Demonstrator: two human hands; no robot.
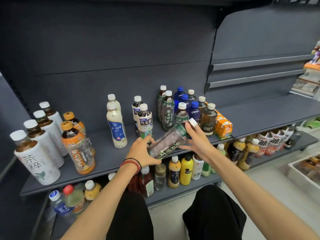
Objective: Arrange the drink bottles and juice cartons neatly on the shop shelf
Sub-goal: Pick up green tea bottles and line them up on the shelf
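A green-labelled tea bottle (170, 141) lies tilted across the front of the dark shelf (107, 158), its white cap up to the right. My left hand (144, 153) grips its base. My right hand (195, 135) holds its neck end by the cap. Upright on the shelf stand white-labelled tea bottles (39, 144) at the left, orange-labelled bottles (78, 144), cream milk-tea bottles (116, 123), oolong bottles (144, 118), green tea bottles (167, 110), blue bottles (188, 104) and a Forest Soda bottle (208, 122). Orange juice cartons (223, 127) sit at the shelf's right end.
The lower shelf (181, 189) holds many mixed bottles, yellow, red and clear. Red-labelled bottles (270, 141) fill the neighbouring bay's lower shelf. The neighbouring bay's upper shelf (270, 110) is bare. A white crate (304, 172) stands on the floor at right. My knees are below.
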